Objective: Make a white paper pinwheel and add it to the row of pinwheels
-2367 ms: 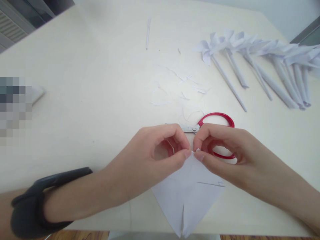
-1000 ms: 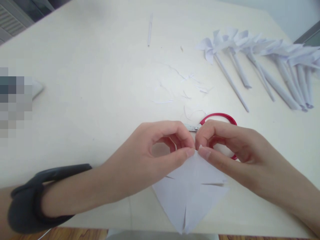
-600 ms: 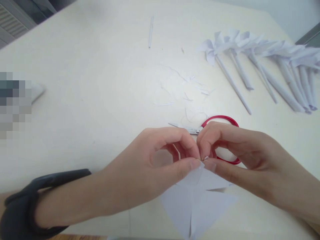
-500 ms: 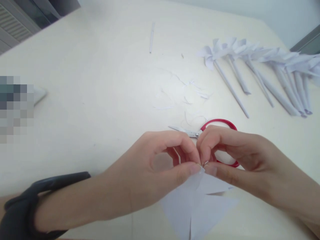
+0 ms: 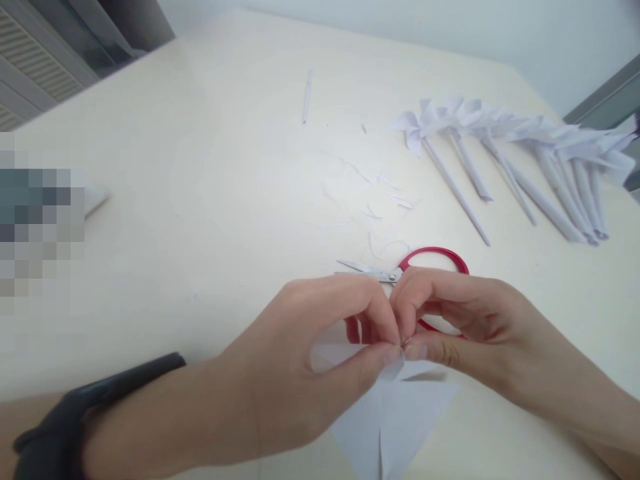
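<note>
Head view, one entry per item.

1. Left hand [image 5: 300,360]: thumb and forefinger pinched together on a corner of the paper sheet [image 5: 395,420], the other fingers curled in behind. A dark wrist strap [image 5: 75,420] sits on the forearm.
2. Right hand [image 5: 465,320]: likewise pinching, fingertips touching those of the left hand at the same spot on the sheet.
3. Paper sheet: white, with cuts running in from its edges, lying on the counter [image 5: 200,200] just below both hands, near the front edge. One flap is lifted into the pinch; the rest lies flat.
4. Scissors [image 5: 400,273]: red-handled, blades shut, resting on the counter just behind the hands and partly hidden by them.
5. Paper pinwheels [image 5: 510,153]: a row of finished white ones on rolled paper sticks, far right, well apart from the work.
6. Paper trimmings [image 5: 380,193]: thin slivers scattered beyond the scissors.
7. Rolled paper stick [image 5: 307,97]: single, far centre.

Handling note, as a judgement: the flap tip is small and slippery, so a firm hold at the very point with one hand, while the other guides, should serve best. Bending the flap in a soft curve rather than creasing it, and keeping the flat part down on the counter, should guard the cuts against tearing.
</note>
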Motion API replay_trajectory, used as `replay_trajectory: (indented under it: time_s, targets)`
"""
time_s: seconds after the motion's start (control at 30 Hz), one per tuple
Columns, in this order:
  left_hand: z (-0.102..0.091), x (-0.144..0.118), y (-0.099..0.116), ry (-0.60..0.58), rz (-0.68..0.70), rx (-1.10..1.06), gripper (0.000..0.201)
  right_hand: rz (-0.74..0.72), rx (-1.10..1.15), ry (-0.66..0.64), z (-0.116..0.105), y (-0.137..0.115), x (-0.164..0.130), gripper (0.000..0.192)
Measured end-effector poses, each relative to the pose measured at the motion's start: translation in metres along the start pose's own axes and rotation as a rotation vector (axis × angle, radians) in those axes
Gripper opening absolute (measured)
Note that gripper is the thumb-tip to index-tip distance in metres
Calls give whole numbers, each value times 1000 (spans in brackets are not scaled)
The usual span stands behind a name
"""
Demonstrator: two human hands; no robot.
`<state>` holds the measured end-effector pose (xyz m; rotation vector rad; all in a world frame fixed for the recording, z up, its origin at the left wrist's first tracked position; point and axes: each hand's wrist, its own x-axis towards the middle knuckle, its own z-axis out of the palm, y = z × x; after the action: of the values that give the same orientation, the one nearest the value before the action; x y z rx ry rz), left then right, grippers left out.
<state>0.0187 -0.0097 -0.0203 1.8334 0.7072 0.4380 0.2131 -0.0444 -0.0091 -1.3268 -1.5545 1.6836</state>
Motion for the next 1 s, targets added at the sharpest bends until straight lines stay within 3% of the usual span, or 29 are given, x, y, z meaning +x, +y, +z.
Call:
replay_trajectory:
  time_s: [0.2,0.33,0.5,0.7,0.77,0.9,1.0]
  targets:
    - [1,-4,-8,7,78,103,13,-57,-63,32,2,0,1,6]
    - [-3,-3,-2,-28,57,106,12,-109,-204,52,3,-1,-1,10]
    - [-4,5,2,-75,-84,-137,14,-370,-510,111,-3,-4,-4,22]
    - [-3,9,-1,-243,-218,-388,5,-577,-732,109,-3,-7,-7,14]
    - [-1,8,-3,-271,-253,-460,4,-560,-691,142,-1,-8,-8,10]
    - [1,8,-6,-277,-286,-515,5,-379,-549,160,2,-8,-6,16]
    - [1,9,-7,-229,-284,-472,6,-393,-619,161,1,-5,-4,17]
